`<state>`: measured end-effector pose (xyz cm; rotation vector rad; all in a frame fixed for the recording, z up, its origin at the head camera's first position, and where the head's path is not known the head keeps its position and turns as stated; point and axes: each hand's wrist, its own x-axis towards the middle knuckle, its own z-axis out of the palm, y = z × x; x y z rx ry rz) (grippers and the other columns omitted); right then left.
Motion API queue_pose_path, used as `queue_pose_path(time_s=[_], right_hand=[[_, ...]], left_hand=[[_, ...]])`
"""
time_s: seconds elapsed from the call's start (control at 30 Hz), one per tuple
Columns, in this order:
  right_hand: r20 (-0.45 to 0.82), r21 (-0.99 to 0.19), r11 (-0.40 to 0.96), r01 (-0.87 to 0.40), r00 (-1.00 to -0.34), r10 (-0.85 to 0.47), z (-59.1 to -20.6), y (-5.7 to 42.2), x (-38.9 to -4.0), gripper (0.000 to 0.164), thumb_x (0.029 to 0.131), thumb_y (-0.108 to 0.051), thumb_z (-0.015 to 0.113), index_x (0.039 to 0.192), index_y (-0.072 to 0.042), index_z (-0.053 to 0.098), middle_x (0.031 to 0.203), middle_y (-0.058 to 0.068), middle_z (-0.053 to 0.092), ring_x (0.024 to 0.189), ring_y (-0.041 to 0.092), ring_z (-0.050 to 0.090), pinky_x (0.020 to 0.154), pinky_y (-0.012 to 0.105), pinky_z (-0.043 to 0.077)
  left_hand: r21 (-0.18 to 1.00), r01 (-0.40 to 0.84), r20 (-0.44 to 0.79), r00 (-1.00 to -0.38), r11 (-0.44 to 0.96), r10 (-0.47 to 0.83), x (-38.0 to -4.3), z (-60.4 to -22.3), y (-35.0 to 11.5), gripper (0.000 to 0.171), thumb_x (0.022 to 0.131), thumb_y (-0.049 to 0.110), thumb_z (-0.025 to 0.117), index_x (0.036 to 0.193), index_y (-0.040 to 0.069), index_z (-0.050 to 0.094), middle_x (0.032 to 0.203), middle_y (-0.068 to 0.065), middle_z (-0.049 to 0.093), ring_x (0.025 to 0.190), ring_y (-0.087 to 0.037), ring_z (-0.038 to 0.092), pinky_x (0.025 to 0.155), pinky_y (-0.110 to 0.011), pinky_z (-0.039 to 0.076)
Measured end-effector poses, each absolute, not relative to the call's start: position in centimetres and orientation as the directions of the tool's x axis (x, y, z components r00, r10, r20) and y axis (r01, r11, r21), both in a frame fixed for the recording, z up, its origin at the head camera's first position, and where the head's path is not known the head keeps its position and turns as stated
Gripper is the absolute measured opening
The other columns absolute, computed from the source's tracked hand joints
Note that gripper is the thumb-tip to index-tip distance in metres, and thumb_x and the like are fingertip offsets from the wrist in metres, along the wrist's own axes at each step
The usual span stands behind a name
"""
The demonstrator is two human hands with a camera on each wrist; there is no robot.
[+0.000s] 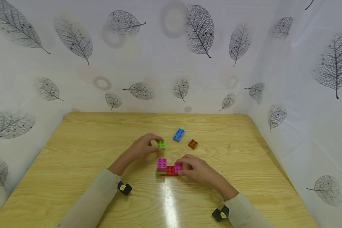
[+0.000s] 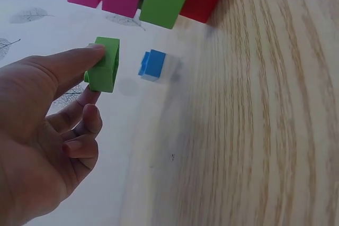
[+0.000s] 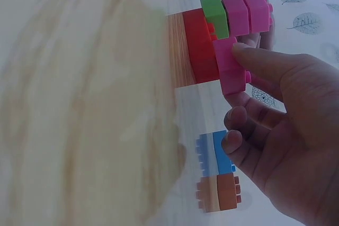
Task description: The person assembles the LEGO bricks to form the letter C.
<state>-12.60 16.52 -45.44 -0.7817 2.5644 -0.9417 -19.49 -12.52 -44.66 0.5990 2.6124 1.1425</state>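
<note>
My left hand [image 1: 143, 145] pinches a small green toy brick [image 2: 105, 70] between thumb and fingertips, behind the built stack. Its hollow underside faces toward the table in the left wrist view. The stack has a long red brick [image 3: 200, 51] at the bottom. On its left end sit another green brick [image 3: 214, 16] and two pink bricks [image 1: 161, 164], one above the other. With thumb and fingers, my right hand [image 1: 199, 170] grips a separate pink brick [image 3: 229, 67] at the red brick's right end. Red studs show between the two pink parts.
Beyond the hands, a blue brick [image 1: 178, 135] and a brown-orange brick [image 1: 193, 144] lie on the wooden table [image 1: 88, 142]. A white leaf-printed cloth [image 1: 159, 63] hangs behind the table and along its sides.
</note>
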Motion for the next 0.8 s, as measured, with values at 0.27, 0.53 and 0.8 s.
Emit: queue_pose_path(time_s=[0.27,0.53,0.8], right_hand=[[-0.100,-0.671,0.639,-0.376,-0.808,-0.580,-45.4,16.5,-12.6,0.033,0.097,-0.037,0.068,0.129,-0.032,0.065,0.104,-0.016,0.057,0.077,0.007,0.052,0.065,0.026,0.048],[-0.110,-0.691,0.629,-0.355,-0.809,-0.578,-45.4,16.6,-12.6,0.035,0.097,-0.038,0.068,0.131,-0.032,0.064,0.106,-0.016,0.057,0.079,0.008,0.053,0.066,0.027,0.049],[-0.090,-0.705,0.603,-0.375,-0.795,-0.600,-45.7,16.7,-12.7,0.034,0.097,-0.037,0.067,0.131,-0.028,0.064,0.104,-0.012,0.058,0.077,0.008,0.053,0.065,0.026,0.048]], left_hand=[[0.740,0.308,0.015,-0.896,0.597,0.443,-17.6,-43.2,-13.1,0.036,0.093,0.033,0.074,0.128,0.025,0.067,0.120,0.005,0.063,0.091,-0.017,0.053,0.075,-0.034,0.047],[0.751,0.324,0.055,-0.900,0.576,0.433,-15.8,-42.2,-13.4,0.038,0.094,0.035,0.072,0.130,0.028,0.065,0.120,0.007,0.061,0.087,-0.017,0.052,0.070,-0.032,0.048],[0.754,0.365,0.101,-0.886,0.546,0.452,-14.4,-41.8,-13.5,0.038,0.093,0.035,0.073,0.130,0.030,0.064,0.119,0.009,0.060,0.084,-0.016,0.052,0.064,-0.029,0.048]])
